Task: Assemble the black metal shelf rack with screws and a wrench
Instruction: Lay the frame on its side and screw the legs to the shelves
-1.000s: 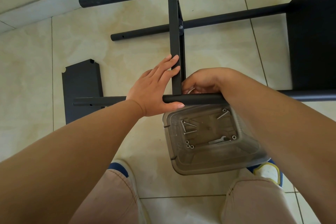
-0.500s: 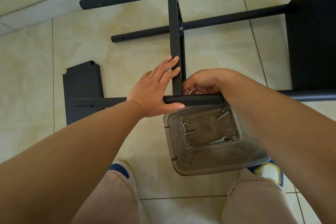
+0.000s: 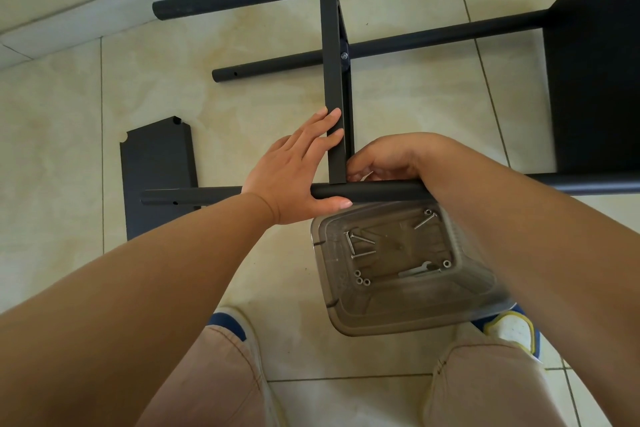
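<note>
1 head-worn wide-angle view, looking steeply down, close over forearms and knees; tiled floor [image 3: 242, 87] beneath

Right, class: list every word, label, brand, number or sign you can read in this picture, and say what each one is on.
None: no readable text shows anywhere.
Black rack: plain metal, no label.
Clear plastic box: only screws and a wrench inside, no print visible.
Shoes: no readable logo.
</note>
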